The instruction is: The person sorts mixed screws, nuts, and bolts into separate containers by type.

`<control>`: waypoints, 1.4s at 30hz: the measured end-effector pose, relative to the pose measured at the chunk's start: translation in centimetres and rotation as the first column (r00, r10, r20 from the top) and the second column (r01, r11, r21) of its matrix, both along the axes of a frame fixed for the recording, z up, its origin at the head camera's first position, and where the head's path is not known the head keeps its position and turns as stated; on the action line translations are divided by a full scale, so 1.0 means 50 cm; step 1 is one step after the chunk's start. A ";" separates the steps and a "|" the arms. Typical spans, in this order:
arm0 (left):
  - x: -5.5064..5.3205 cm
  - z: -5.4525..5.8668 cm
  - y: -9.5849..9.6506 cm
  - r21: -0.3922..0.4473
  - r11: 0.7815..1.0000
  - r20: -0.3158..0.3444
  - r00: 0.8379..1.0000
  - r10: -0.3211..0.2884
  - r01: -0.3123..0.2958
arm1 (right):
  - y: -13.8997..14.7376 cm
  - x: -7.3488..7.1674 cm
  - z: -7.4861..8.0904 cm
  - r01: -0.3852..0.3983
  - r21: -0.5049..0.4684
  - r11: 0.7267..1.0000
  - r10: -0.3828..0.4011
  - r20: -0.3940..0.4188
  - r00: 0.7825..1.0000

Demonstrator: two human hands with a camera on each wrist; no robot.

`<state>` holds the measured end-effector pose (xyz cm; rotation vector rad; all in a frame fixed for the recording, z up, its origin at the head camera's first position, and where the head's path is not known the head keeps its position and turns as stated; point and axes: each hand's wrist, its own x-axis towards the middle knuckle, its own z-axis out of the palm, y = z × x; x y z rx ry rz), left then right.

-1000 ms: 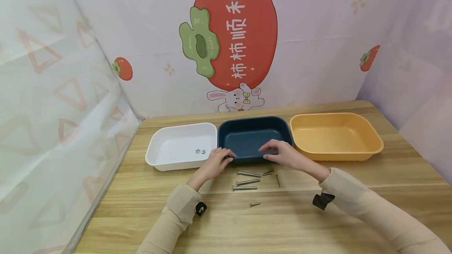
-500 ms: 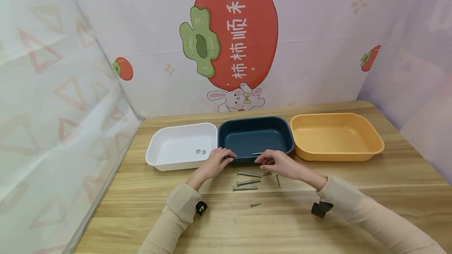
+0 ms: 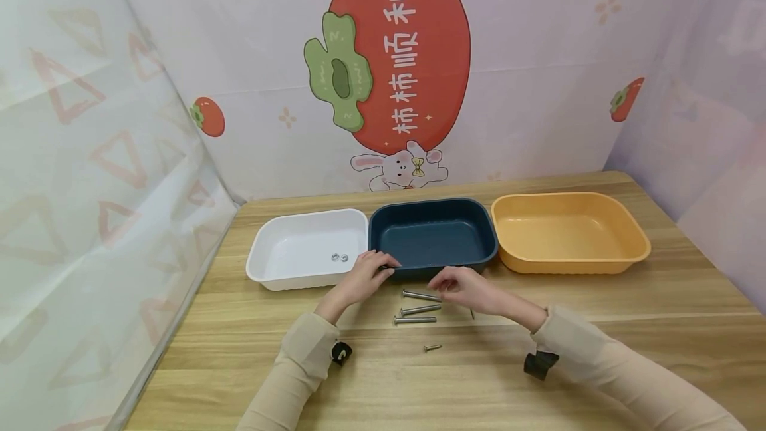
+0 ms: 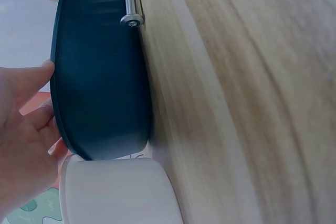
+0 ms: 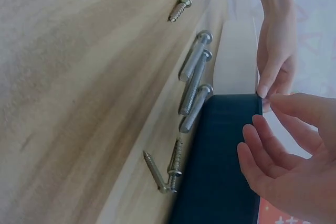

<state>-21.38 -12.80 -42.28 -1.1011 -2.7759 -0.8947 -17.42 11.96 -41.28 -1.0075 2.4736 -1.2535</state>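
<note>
My left hand [image 3: 361,279] grips the near left rim of a dark blue plastic tray [image 3: 431,273]. In the left wrist view its thumb [image 4: 34,80] lies on the outer side of the rim, the other fingers beyond it. My right hand [image 3: 469,290] hangs over the table just in front of the tray, fingers loosely curved and holding nothing in the right wrist view. Below it lie silver bolts, one the bolt [image 3: 421,294] nearest the tray, another the bolt [image 3: 415,319] closest to me. A group of brassy wood screws [image 5: 152,169] lies beside them, mostly hidden by the hand from above.
To the left stands a white tray [image 3: 299,282] with two nuts [image 3: 339,257] inside. A yellow tray [image 3: 571,266] stands on the right. One short screw [image 3: 433,347] lies apart, nearer me. A printed cloth [image 3: 538,125] hangs behind the table.
My right hand has come back from over the blue tray towards the bolts and screws. A silver rod glimpsed by its fingertips half a second ago is out of sight. The left hand stays.
</note>
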 end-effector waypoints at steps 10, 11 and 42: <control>0.001 -0.001 0.001 0.010 1.000 0.006 1.000 0.003 -0.003 | -0.014 0.007 -0.019 -0.039 0.013 0.999 0.039 0.029 0.999; 0.001 -0.001 0.001 0.011 1.000 0.006 1.000 0.004 -0.004 | -0.016 0.008 -0.020 -0.040 0.017 0.999 0.039 0.028 0.999; 0.004 -0.001 0.003 0.017 0.999 0.020 0.999 0.035 -0.035 | -0.057 0.017 -0.053 -0.085 0.041 0.996 0.082 0.068 0.994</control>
